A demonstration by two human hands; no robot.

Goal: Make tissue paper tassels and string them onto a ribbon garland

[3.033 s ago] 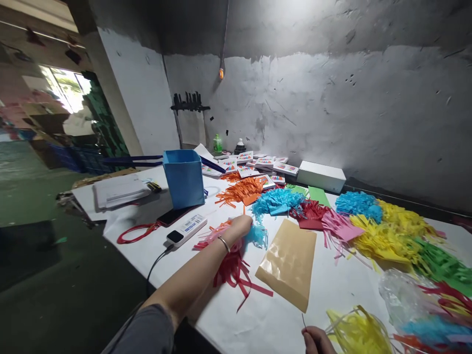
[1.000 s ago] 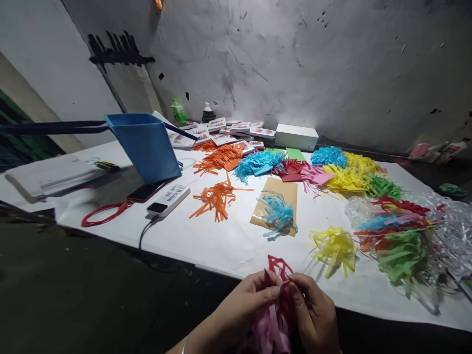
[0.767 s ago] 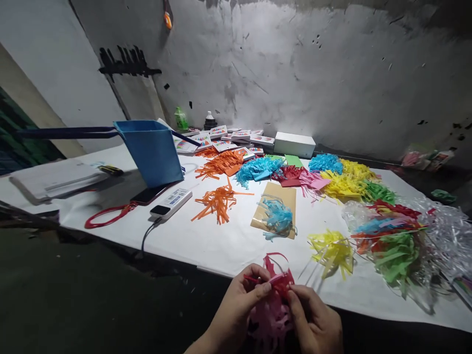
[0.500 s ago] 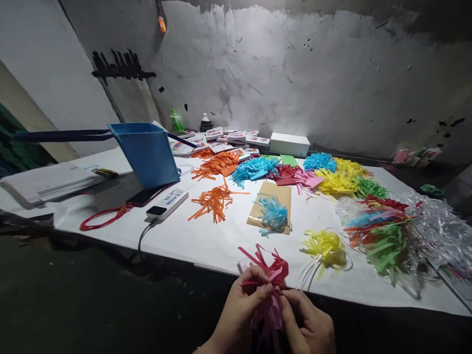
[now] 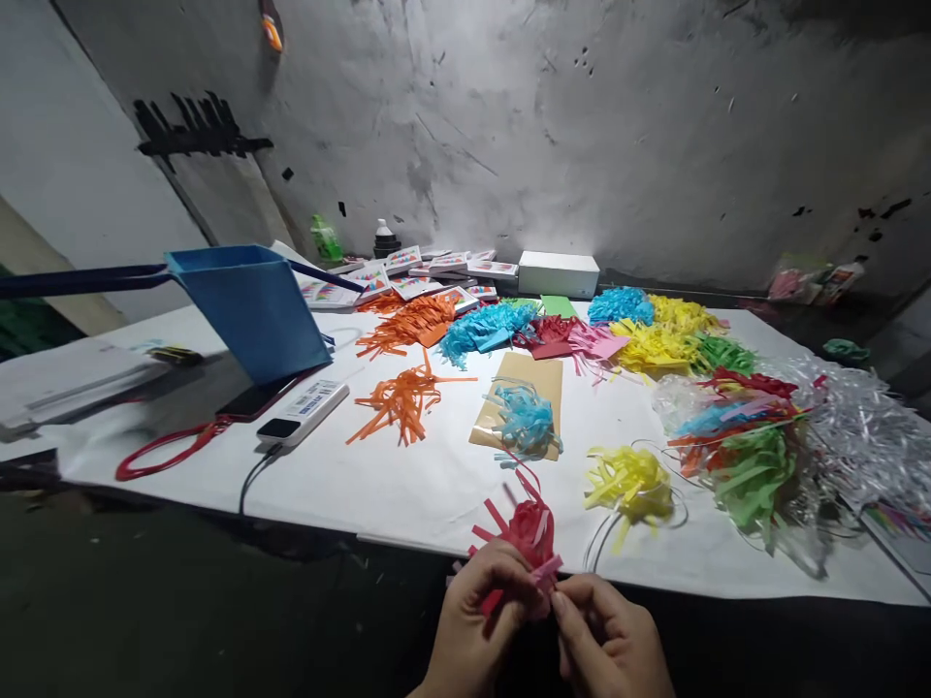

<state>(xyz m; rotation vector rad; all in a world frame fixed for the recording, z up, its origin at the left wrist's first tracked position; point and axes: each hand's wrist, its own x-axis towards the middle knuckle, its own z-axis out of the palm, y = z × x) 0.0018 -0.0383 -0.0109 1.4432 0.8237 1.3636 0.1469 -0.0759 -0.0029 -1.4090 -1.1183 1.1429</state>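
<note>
At the table's front edge, my left hand (image 5: pixel 487 611) is closed around a red and pink paper tassel (image 5: pixel 530 533). Red strips fan out above the fingers, and a pink strip lies across the middle. My right hand (image 5: pixel 607 630) pinches at the tassel's right side, thumb against forefinger; what exactly sits between those fingertips is too small to make out. Just right of the hands lies a yellow tassel (image 5: pixel 631 482) with thin pale cords. Beyond them a light blue tassel (image 5: pixel 522 417) rests on a brown paper packet (image 5: pixel 534 368). An orange tassel (image 5: pixel 400 399) lies to the left.
On the left stand a blue bin (image 5: pixel 247 310) with dark straps, a white power bank (image 5: pixel 302 415) and a phone (image 5: pixel 262 393). Piles of fringed paper (image 5: pixel 480 330), boxes (image 5: pixel 559 274) and printed packs line the back. Clear plastic (image 5: pixel 865 427) covers the right end.
The pink strips hanging below my hands no longer show; pink now lies across the tassel near my fingertips. The red strips have shifted. My view has turned slightly right.
</note>
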